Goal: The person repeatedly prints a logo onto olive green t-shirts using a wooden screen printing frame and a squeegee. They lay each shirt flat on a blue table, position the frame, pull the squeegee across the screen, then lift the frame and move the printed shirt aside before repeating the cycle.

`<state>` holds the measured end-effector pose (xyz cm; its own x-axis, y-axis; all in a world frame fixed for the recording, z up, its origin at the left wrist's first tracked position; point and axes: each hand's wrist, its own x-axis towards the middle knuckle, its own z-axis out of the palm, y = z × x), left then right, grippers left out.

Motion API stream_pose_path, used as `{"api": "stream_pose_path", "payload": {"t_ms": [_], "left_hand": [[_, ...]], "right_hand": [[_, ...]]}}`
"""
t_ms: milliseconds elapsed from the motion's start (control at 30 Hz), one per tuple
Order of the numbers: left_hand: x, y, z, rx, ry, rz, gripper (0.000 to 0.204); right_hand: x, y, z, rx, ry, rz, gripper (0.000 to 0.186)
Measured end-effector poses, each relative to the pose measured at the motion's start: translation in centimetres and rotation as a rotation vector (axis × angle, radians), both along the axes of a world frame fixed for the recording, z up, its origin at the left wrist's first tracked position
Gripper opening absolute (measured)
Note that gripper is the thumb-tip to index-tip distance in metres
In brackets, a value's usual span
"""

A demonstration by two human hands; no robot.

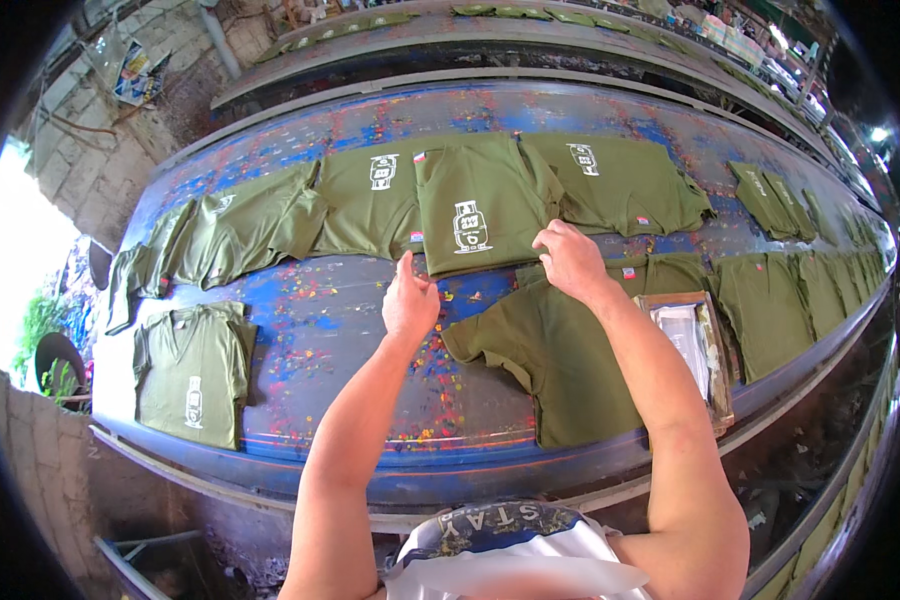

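A folded olive T-shirt [488, 175] with a white cylinder print lies on the long, paint-speckled blue table [340, 390], overlapping a row of olive shirts. My left hand [410, 300] is just below its lower left corner, index finger extended and the others curled, holding nothing. My right hand [570, 260] is at its lower right edge, fingers bent and apart, their tips at the fabric. Below my right hand another olive shirt [570, 370] lies spread out, partly hidden by my forearm. Beside that forearm rests a wood-framed printing screen [688, 340].
A printed shirt [180, 370] lies at the near left, other shirts [760, 310] along the right. Behind are parallel tables [400, 55] with more shirts. At the left are a block wall [120, 130] and bright opening; a metal rail [150, 445] runs along the near edge.
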<state>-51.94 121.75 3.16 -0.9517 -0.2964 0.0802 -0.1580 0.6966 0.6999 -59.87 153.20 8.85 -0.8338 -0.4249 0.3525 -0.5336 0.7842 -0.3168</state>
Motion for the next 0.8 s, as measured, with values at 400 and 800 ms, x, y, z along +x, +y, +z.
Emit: {"api": "stream_pose_path", "payload": {"t_ms": [400,800], "left_hand": [[22.6,20.9,9.5,0.145,0.638,-1.033,0.096],[26.3,28.1,12.7,0.623,0.778,-1.380,0.087]], "right_hand": [[-1.8,-3.8,7.3,-0.604,-0.151,0.149,0.013],[3.3,-8.8,6.6,-0.826,-0.433,0.315,0.011]]}}
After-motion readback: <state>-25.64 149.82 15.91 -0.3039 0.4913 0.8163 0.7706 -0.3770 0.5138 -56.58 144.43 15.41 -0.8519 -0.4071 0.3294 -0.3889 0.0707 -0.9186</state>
